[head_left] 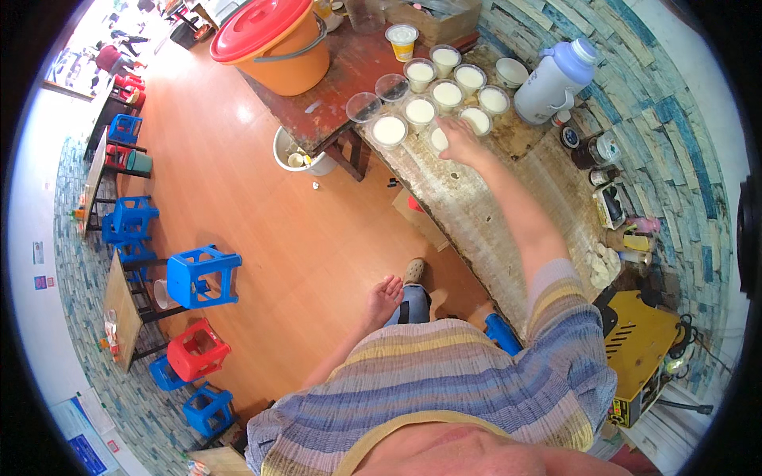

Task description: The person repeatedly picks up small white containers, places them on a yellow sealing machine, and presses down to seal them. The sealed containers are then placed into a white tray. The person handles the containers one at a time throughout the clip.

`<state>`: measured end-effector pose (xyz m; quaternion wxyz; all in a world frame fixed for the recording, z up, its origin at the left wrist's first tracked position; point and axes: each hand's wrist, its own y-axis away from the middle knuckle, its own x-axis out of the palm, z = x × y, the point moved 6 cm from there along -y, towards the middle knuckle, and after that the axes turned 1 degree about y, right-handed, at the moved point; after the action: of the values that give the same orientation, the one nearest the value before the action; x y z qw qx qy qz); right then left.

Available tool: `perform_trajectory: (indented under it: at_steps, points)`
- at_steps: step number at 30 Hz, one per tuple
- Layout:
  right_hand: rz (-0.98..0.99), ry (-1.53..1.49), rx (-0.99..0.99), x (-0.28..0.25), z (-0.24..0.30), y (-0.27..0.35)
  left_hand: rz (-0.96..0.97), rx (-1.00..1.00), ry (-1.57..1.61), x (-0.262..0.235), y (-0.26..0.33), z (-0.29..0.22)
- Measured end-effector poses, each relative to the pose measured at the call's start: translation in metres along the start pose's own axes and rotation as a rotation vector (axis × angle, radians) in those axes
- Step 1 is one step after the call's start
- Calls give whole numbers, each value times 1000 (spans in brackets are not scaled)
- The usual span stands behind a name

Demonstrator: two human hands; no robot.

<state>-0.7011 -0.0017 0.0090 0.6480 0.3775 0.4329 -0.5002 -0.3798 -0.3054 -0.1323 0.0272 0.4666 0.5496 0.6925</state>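
My right hand (461, 143) reaches over the worn counter (508, 230), thumb and fingers about the rim of a clear plastic cup (439, 140) filled with something white. Several like cups stand in rows around it, among them a cup (389, 130) at the left edge and a cup (476, 120) just beyond my hand. Two clear cups, a nearer one (363, 107) and a farther one (392, 87), show no white filling. My left hand (386, 297) hangs low over the floor, palm turned up, fingers loosely extended, holding nothing.
An orange bucket (294, 63) with a red lid sits on the reddish table (349, 75). By the tiled wall stand a pale thermos (552, 83) and several jars. Below the table is a white bin (317, 165). Blue and red stools (198, 274) line the left side.
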Motion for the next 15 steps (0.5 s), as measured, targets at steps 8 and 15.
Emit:
perform_trajectory:
  at_steps: [8,15]
  points:
    - [-81,-41,23,-30,20,57,128,-64,-81,31,-2,40]
    - [-183,-161,17,-92,54,211,216,-217,-241,42,9,114]
